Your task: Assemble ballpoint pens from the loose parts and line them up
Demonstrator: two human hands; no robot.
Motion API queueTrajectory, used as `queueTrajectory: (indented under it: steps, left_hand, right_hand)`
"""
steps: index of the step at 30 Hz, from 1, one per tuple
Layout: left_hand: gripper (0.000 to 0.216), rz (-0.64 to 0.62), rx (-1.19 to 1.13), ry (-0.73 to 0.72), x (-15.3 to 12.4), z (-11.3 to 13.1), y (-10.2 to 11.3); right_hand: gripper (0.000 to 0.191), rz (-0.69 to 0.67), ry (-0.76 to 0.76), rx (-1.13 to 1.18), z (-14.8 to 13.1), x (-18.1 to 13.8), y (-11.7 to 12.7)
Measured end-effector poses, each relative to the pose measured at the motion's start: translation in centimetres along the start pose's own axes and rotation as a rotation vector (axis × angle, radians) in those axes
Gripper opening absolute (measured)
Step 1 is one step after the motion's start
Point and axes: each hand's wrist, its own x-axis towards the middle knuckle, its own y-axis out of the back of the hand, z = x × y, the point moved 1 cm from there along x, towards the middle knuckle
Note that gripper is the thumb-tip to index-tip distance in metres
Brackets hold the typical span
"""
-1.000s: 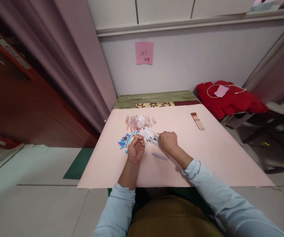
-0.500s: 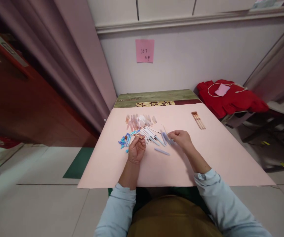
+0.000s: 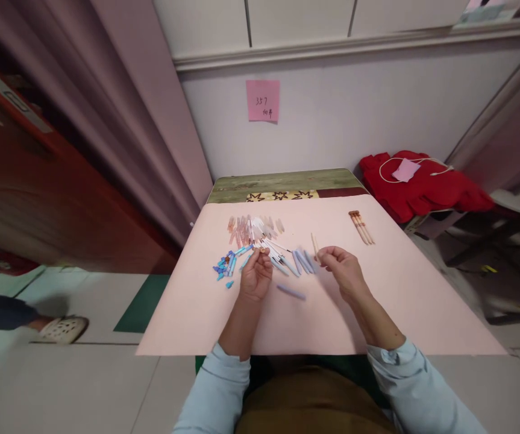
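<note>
My left hand (image 3: 256, 276) is closed in a pinch on a small brown pen part (image 3: 263, 249) just right of a heap of little blue caps (image 3: 226, 265). My right hand (image 3: 341, 270) is closed on a thin pale pen tube (image 3: 314, 246), held upright a little above the pink sheet (image 3: 390, 283). Between my hands lie white refills (image 3: 274, 247) and several lavender pen barrels (image 3: 303, 261). One more lavender barrel (image 3: 291, 292) lies alone nearer to me. A row of clear and pinkish pen parts (image 3: 253, 226) lies behind them.
A few finished brown-tipped pens (image 3: 361, 226) lie at the sheet's far right. The wooden table end (image 3: 282, 181) meets the wall with a pink note (image 3: 263, 100). A red garment (image 3: 422, 184) lies on a chair at right. Another person's foot (image 3: 63, 328) is on the floor at left.
My right hand moved right from the refill pile, then lifted a pale tube upright. Several lavender barrels now show beside it. A person's foot has come into view at left.
</note>
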Motion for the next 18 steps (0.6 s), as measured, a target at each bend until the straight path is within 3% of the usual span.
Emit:
queueTrajectory:
  steps: [4,7,10,18]
  left_hand:
    - [0.014,0.092,-0.032,0.011,0.0,-1.0,-1.9]
    - [0.009,0.129,-0.032,0.034,0.0,-1.5,-2.7]
    - [0.008,0.132,-0.042,0.067,0.0,-1.9,-3.0]
    - [0.005,0.075,-0.057,0.108,-0.4,-2.6,-3.7]
  right_hand:
    - [0.021,-0.033,0.194,-0.202,-2.3,-1.4,-1.7]
    - [0.015,0.024,0.443,-0.509,-3.6,-2.4,-2.7]
    - [0.015,0.064,0.649,-0.651,-4.1,-2.7,-3.4]
    - [0.016,0.123,0.794,-0.752,-3.4,-1.7,-4.0]
